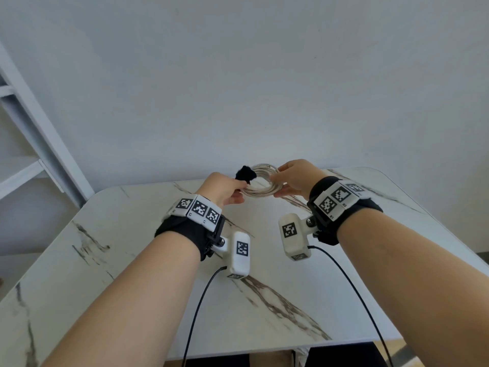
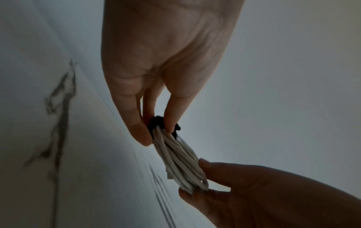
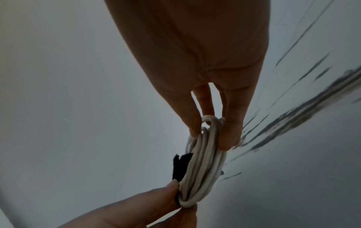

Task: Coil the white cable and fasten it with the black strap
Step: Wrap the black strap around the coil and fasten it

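The white cable (image 1: 260, 181) is wound into a small round coil, held in the air above the far edge of the table between both hands. My left hand (image 1: 225, 190) pinches the coil's left side, where the black strap (image 1: 244, 174) sits around the strands with a loose end sticking up. In the left wrist view, thumb and fingers squeeze the black strap (image 2: 156, 123) over the white cable (image 2: 179, 157). My right hand (image 1: 296, 180) pinches the coil's right side. In the right wrist view its fingertips (image 3: 230, 135) clamp the white cable (image 3: 203, 166), and the black strap (image 3: 180, 166) juts out beside it.
A white marble table (image 1: 158, 260) with dark veins lies under the hands, its far edge close to a plain wall. A white ladder-like frame (image 1: 34, 133) stands at the left. Black wires (image 1: 201, 300) run from the wrist cameras toward me.
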